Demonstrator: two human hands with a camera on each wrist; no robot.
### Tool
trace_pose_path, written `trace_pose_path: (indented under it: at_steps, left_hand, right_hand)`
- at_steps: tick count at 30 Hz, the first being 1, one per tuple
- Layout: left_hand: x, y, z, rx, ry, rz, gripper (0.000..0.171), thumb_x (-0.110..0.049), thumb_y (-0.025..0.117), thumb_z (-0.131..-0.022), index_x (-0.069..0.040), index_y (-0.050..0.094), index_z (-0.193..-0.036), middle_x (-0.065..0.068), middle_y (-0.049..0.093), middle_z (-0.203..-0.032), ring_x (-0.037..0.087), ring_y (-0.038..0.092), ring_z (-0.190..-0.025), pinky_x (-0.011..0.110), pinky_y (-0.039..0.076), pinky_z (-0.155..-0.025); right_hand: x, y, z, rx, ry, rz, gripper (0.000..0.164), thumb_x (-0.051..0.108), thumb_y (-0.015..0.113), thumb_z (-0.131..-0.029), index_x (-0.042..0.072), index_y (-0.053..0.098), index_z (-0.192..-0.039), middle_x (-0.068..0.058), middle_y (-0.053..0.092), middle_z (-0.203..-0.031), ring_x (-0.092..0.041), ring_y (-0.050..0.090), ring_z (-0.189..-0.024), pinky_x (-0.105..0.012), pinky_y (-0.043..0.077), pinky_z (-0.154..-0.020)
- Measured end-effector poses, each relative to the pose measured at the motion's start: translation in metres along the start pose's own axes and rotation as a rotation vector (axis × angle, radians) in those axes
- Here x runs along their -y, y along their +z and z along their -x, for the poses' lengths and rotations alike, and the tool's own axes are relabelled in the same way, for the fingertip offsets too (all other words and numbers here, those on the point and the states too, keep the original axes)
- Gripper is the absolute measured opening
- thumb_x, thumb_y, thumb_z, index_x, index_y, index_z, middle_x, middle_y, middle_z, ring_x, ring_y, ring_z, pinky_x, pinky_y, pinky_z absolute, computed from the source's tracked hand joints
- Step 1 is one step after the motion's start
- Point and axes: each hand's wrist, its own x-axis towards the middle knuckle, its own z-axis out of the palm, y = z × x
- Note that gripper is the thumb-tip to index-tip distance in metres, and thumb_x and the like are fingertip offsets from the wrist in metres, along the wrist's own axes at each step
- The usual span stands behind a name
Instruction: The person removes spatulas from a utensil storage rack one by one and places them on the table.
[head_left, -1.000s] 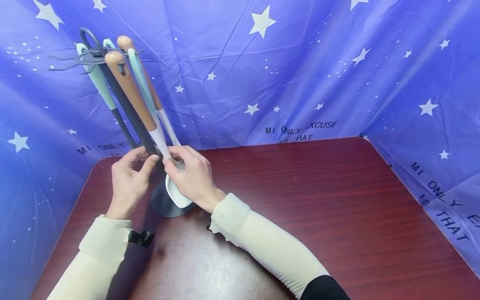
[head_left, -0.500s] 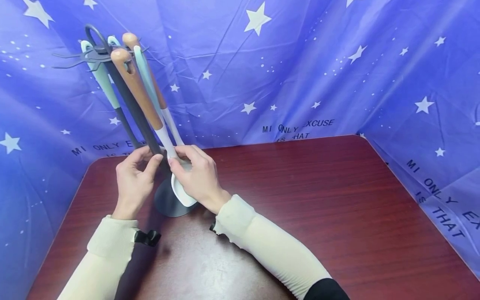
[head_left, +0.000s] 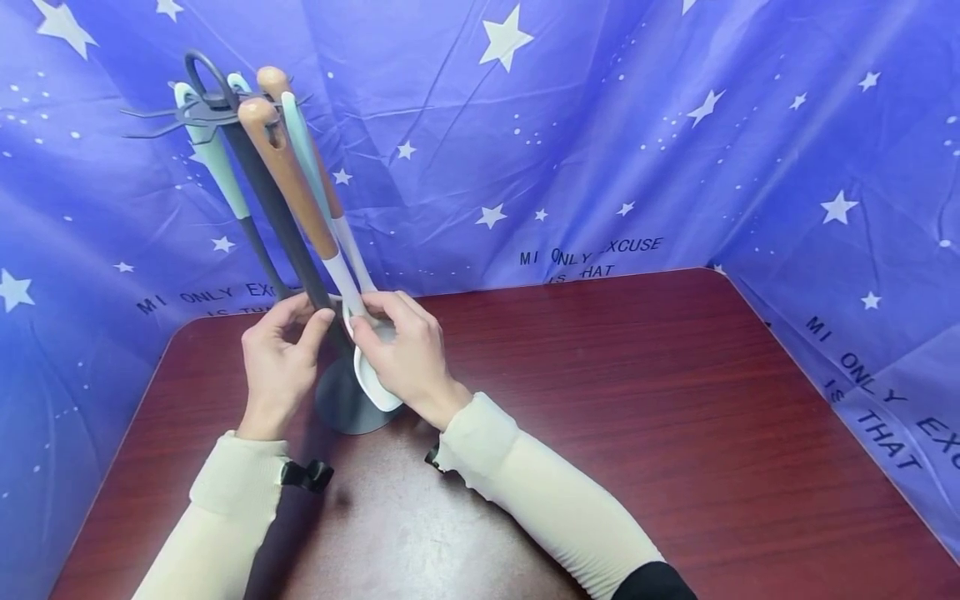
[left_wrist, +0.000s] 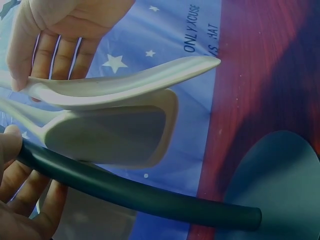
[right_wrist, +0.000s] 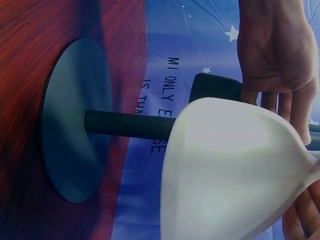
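A dark utensil stand carries several hanging kitchen utensils at the left of the head view. My left hand (head_left: 281, 367) pinches its post (head_left: 275, 208) between thumb and fingers, low down above the round base (head_left: 352, 408). My right hand (head_left: 408, 342) pinches the white neck of a spatula with a wooden handle (head_left: 298, 192); its upper end is at the stand's hook ring. The spatula's broad white head (right_wrist: 230, 165) fills much of the right wrist view, in front of the post. In the left wrist view the spatula (left_wrist: 125, 90) lies side-on above the post (left_wrist: 135, 192).
Other utensils hang around the post: one with a mint handle (head_left: 222, 171) and dark shaft, another mint handle (head_left: 302, 154), and a second wooden handle (head_left: 328, 187). Bare hooks (head_left: 153, 129) stick out left. The stand is on a red-brown table (head_left: 637, 400) before a starry blue cloth (head_left: 435, 100).
In the head view the stand, utensils and both hands have shifted a little to the right, while the backdrop has slid slightly left. Both hands keep the same grips.
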Motion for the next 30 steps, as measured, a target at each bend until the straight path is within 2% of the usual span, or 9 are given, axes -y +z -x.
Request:
trace_pose_path:
  at_steps: [8,18,30]
  left_hand:
    - [-0.004,0.003,0.006,-0.026,0.012,0.034,0.021,0.006,0.07,-0.082,0.01,0.068,-0.102,0.027,0.068,-0.088,-0.003,0.06,-0.075,0.011,0.047,-0.069]
    - [-0.009,0.01,0.006,-0.005,0.046,0.051,0.021,0.009,0.069,-0.081,0.012,0.067,-0.101,0.026,0.068,-0.087,-0.002,0.061,-0.077,0.012,0.048,-0.07]
    - [-0.01,0.021,0.012,-0.004,0.021,0.107,0.022,0.011,0.069,-0.08,0.013,0.067,-0.101,0.027,0.068,-0.089,-0.002,0.062,-0.077,0.012,0.051,-0.071]
  right_hand:
    - [0.001,-0.004,0.002,-0.003,0.0,-0.004,0.018,0.012,0.069,-0.083,0.006,0.07,-0.099,-0.003,0.066,-0.088,-0.009,0.062,-0.085,-0.016,0.049,-0.079]
    - [-0.001,-0.013,0.003,-0.029,-0.008,-0.002,0.016,0.01,0.071,-0.082,0.004,0.07,-0.096,-0.004,0.066,-0.086,-0.012,0.063,-0.083,-0.019,0.051,-0.077]
    - [-0.008,-0.024,0.007,-0.048,-0.016,-0.008,0.018,0.01,0.071,-0.082,0.004,0.071,-0.099,-0.004,0.066,-0.086,-0.012,0.063,-0.084,-0.019,0.051,-0.079]
